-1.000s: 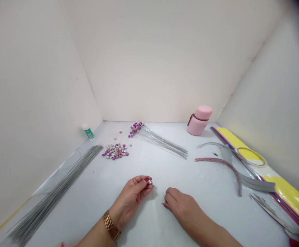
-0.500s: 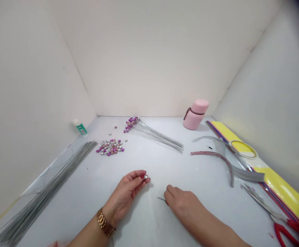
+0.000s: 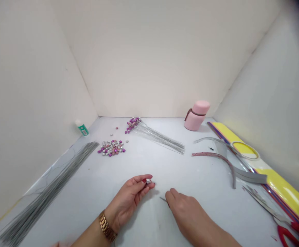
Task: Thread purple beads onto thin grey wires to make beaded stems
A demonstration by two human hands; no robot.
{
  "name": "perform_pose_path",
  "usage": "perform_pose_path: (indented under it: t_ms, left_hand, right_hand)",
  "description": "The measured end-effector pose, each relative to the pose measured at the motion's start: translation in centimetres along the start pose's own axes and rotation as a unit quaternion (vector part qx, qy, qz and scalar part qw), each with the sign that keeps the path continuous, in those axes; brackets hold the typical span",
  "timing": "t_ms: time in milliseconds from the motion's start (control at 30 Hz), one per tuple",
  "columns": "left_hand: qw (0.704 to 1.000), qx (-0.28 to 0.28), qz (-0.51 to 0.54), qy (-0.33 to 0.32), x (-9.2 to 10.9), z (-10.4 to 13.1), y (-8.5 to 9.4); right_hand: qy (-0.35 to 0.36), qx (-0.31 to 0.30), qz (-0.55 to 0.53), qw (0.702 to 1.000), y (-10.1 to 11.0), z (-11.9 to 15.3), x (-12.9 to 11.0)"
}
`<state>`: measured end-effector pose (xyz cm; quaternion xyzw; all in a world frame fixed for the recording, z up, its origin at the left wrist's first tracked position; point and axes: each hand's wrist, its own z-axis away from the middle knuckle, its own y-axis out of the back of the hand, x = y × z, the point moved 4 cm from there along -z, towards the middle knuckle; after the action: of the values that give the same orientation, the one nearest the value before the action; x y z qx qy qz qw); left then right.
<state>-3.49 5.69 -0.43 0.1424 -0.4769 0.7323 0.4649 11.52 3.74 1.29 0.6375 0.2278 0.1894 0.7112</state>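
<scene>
At nine o'clock on the pale grey tabletop (image 3: 108,178), one long sheaf of thin bare silver wires (image 3: 48,193) lies fanned toward the corner. Just past its far tip, at ten o'clock, a small white glue bottle with a green label (image 3: 81,127) leans against the wall. A loose heap of tiny shiny pink and silver beads (image 3: 111,148) sits at eleven, too many to count, with a few strays beyond it.

Down at six o'clock the left hand (image 3: 128,200), gold link watch (image 3: 107,227) on its wrist, is curled narrow, thumb and forefinger pinching one small silver bead (image 3: 148,181) just above the table. Beside it the right hand (image 3: 184,209) lies knuckles up, fingers closed down on a short thin wire (image 3: 163,198) whose tip pokes out toward the bead; the two are near, not touching.

At twelve, one bunch of wires tipped with purple beads (image 3: 154,135) rests flat. At one o'clock stands a matte pink rounded bottle (image 3: 196,115). At two to three: two curved grey strips (image 3: 231,164), one ring of clear tape (image 3: 244,150) on glossy yellow sheets (image 3: 280,185), and red-handled scissors (image 3: 283,221) at four.
</scene>
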Motion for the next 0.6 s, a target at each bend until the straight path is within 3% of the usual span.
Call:
perform_pose_path:
  t_ms: [67,167,267,600]
  left_hand:
    - [1.000,-0.004,0.003,0.000,-0.1,0.1,-0.1]
    - [1.000,-0.013,0.002,0.004,-0.3,0.4,-0.4]
    - [1.000,-0.021,-0.008,0.015,-0.7,0.5,-0.8]
    - [0.999,-0.031,-0.032,0.011,-1.2,0.2,-0.8]
  right_hand:
    - [-0.026,0.021,-0.114,0.993,0.7,-0.2,0.5]
    - [-0.059,0.057,-0.269,0.960,1.2,-0.4,0.8]
    - [-0.045,0.074,-0.355,0.931,1.0,-0.5,0.5]
    - [-0.065,0.088,-0.354,0.929,0.5,-0.5,0.7]
